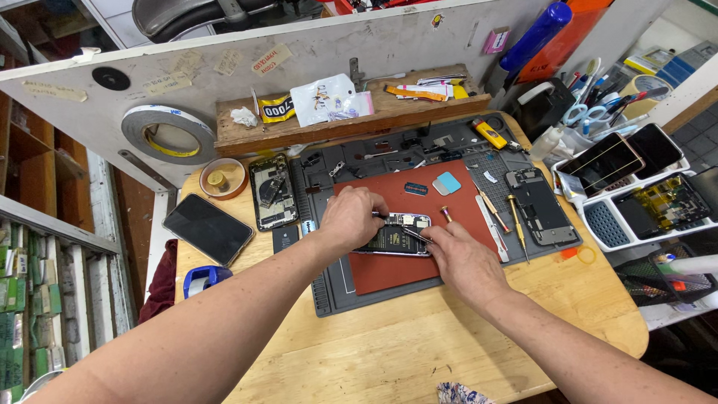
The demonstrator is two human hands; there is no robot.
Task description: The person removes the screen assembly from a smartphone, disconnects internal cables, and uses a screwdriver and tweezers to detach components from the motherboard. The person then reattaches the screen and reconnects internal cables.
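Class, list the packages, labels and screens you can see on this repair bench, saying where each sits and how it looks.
Dark phone: bench's left edge, black rectangular screen.
Plastic bag: wooden shelf, white, crumpled.
Yellow label: shelf, beside the bag, black-edged strip.
Paper labels: back board, small tan slips.
Two phones: right tray, dark screens.

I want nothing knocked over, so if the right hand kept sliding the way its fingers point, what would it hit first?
The right hand points up-left, already touching the opened phone. Just past that it would likely meet the left hand, though depth is hard to judge.

free: bare red mat [389, 273] before hands | blocked: screwdrivers [502, 213] right, gutted phone [273, 192] left
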